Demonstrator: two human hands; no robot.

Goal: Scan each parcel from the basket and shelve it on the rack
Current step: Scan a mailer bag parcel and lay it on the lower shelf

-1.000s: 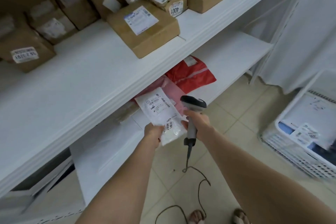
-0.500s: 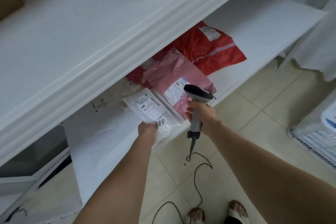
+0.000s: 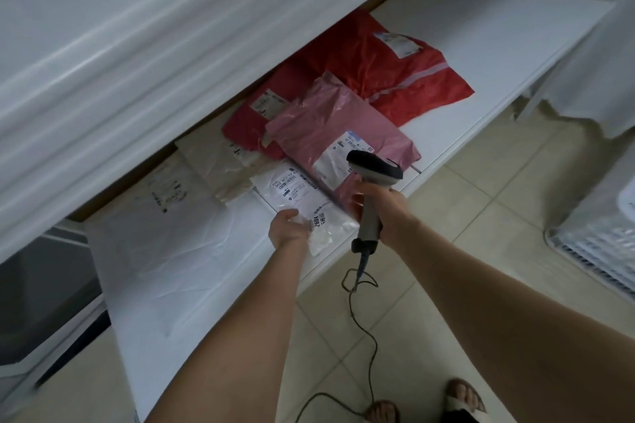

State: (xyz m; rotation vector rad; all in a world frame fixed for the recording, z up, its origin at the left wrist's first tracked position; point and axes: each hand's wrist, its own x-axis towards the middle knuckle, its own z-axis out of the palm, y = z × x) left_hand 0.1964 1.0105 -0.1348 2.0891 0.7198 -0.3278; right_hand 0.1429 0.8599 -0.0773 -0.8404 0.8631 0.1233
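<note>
Parcel: white parcel point(image 3: 295, 196) lies flat on the lower shelf point(image 3: 192, 251), centre of the frame, with its near end close to the shelf's front edge. Its printed label faces up, so the code can be read once it is shelved.
Left hand: left hand point(image 3: 287, 228) pinches that near end, thumb on top, seemingly to slide the soft bag into place without creasing the label.
Right hand: right hand point(image 3: 381, 206) is wrapped round the grip of the scanner point(image 3: 372, 168), whose head points away towards the shelf. Carrying it in the fist likely saves setting it down between parcels.
Cable: cable point(image 3: 360, 312) hangs from the scanner's butt and loops over the floor at lower centre, slack enough to allow the reach.
Neighbours: pink parcel point(image 3: 330, 127) touches the white one's right edge. A beige parcel point(image 3: 216, 165) sits just to its left, and a red parcel point(image 3: 388, 69) lies further back, towards the upper right. The pink and red ones show their labels upward.
Basket: basket point(image 3: 591, 244) shows at the right edge, well apart from the shelf; its contents are out of view.
Stage: placing looks nearly finished, and letting go of the parcel seems to be all that remains.
</note>
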